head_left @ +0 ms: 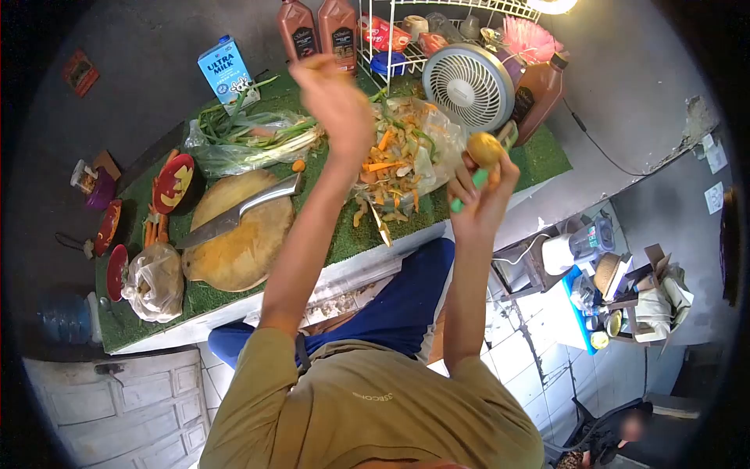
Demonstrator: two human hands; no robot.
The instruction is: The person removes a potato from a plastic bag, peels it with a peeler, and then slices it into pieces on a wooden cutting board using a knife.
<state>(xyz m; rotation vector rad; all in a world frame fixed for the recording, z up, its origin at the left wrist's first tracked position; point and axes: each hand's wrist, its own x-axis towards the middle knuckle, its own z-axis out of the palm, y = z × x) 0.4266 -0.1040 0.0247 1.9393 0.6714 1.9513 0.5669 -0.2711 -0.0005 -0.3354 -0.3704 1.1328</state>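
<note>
My right hand (486,194) is closed around a yellow-brown potato (485,148) and a green-handled tool (479,177), probably a peeler, over the right part of the counter. My left hand (334,105) is raised in front of the brown bottles (338,35), its fingers smeared by motion; what it holds, if anything, I cannot tell. Between the hands, a heap of orange and brown peelings (394,168) lies on a clear plastic bag (444,148). Left of my left forearm, a cleaver-like knife (234,215) rests across a round wooden chopping board (250,254).
Spring onions (262,152) in plastic lie behind the board, near a blue milk carton (226,70). Red bowls (173,184), carrots (156,227) and a tied plastic bag (154,281) stand at left. A fan (469,87) and another brown bottle (539,98) stand at back right.
</note>
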